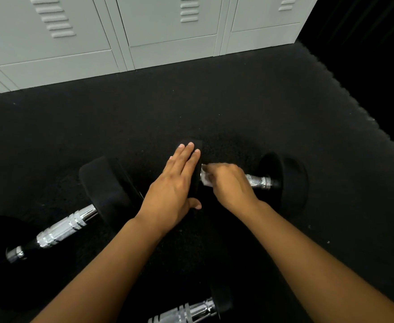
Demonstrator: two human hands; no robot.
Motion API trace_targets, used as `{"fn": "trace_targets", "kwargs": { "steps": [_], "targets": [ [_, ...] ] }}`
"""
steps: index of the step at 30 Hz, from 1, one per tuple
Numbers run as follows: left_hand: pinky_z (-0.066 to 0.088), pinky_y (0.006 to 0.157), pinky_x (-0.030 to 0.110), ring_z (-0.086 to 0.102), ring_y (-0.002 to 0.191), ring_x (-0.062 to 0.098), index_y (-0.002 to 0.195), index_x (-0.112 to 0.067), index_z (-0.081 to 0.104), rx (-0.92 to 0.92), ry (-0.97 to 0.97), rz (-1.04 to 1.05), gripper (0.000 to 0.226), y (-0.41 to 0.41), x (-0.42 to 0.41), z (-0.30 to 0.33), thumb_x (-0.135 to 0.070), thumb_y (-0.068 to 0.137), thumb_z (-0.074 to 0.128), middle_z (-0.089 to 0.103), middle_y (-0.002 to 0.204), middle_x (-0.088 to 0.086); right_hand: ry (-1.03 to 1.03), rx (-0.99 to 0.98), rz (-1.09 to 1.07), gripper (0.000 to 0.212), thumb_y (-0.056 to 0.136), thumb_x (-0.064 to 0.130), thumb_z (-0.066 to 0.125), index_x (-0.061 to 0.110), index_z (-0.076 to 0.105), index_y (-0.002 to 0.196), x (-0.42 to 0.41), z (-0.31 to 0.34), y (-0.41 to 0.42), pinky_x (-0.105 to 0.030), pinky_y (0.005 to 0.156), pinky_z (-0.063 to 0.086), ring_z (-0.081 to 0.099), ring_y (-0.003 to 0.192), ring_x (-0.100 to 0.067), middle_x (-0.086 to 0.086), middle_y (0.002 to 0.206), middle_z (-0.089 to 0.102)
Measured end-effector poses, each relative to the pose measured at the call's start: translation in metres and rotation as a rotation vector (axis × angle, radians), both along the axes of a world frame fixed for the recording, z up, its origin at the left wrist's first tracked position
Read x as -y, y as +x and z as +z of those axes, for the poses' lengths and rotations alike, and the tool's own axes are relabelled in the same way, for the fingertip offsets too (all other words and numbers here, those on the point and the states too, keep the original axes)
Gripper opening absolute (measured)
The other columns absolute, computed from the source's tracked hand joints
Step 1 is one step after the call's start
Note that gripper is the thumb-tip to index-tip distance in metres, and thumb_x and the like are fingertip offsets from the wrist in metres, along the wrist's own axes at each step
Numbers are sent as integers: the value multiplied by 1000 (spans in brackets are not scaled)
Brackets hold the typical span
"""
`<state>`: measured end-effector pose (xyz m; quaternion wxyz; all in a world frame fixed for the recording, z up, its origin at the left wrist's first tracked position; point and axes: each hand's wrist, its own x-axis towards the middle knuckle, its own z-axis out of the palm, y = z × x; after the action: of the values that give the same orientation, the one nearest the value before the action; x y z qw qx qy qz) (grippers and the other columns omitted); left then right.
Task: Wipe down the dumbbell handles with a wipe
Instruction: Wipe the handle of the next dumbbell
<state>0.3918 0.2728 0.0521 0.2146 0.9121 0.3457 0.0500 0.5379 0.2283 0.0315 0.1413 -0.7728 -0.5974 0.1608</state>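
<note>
- Wiping under way: your right hand [232, 185] pinches the wipe [205, 177] on the far dumbbell's handle [257, 181], by its left weight.
- Your left hand [176, 185], fingers straight, steadies that weight [197, 183].
- Next, you likely stroke rightward along the bar.

Three dumbbells lie on the floor [214, 101]: one at the left [63, 227], one in the middle under the hands [259, 181], and one at the bottom edge [191, 311], only partly in view. Three chrome handles show, one per dumbbell. Five black weight ends are visible: two on the left dumbbell, two on the middle one, one on the bottom one. There is one wipe [205, 177], white and crumpled. Two hands are in view, the left hand [177, 183] and the right hand [231, 185], with two bare forearms. Along the back stand grey lockers [168, 31], with three vented doors showing.
</note>
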Motion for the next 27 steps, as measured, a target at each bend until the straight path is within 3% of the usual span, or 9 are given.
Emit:
{"fn": "trace_targets", "kwargs": {
  "steps": [2,5,7,10,14,19,23,27],
  "targets": [
    [3,113,24,-10,140,9,147,-17,4,-2,10,-2,111,0,0,-1,-26,67,80,-3,156,-3,-18,-70,-92,18,90,20,51,12,67,93,-13,-5,5,-35,70,47,60,85,-33,-15,87,67],
    [2,113,22,-9,141,9,147,-16,5,6,2,-8,111,1,-3,0,-26,66,80,-2,156,-3,40,49,-115,13,87,12,51,9,64,84,-15,-13,-11,-30,64,39,61,82,-33,-15,86,67],
    [2,112,21,-8,141,9,147,-16,6,16,-4,-14,110,1,-5,0,-27,67,80,-2,156,-4,187,117,7,18,83,7,55,4,66,98,4,-26,-11,-33,77,49,64,90,-31,-15,95,69],
    [5,113,22,-8,141,9,147,-16,6,19,-11,-17,110,0,-4,0,-28,67,80,-2,156,-4,348,148,114,32,82,7,54,-2,62,111,21,-46,8,-43,97,41,61,105,-31,-18,112,65],
    [6,116,27,-6,141,10,147,-14,9,22,-7,-20,110,2,-8,0,-27,64,81,1,156,-1,340,141,67,35,74,1,60,-7,62,108,9,-47,-10,-43,97,39,62,101,-32,-21,108,65],
    [6,114,23,-8,142,8,147,-18,7,21,-30,-16,111,3,-9,2,-29,65,81,-2,156,-6,467,215,207,35,79,-3,63,-7,59,114,26,-53,17,-46,99,42,58,109,-34,-22,116,61],
    [4,113,21,-5,142,9,147,-16,10,26,-17,-14,111,4,-11,0,-28,63,82,1,156,-4,442,186,122,34,74,-5,65,-11,61,107,14,-53,-7,-48,95,44,62,102,-35,-25,108,64],
    [6,112,21,-7,141,8,147,-17,8,20,-16,-15,111,3,-9,2,-29,65,81,-1,156,-5,418,194,197,35,76,-3,67,-7,61,110,19,-49,11,-46,94,46,61,103,-32,-21,110,64]
  ]
}}
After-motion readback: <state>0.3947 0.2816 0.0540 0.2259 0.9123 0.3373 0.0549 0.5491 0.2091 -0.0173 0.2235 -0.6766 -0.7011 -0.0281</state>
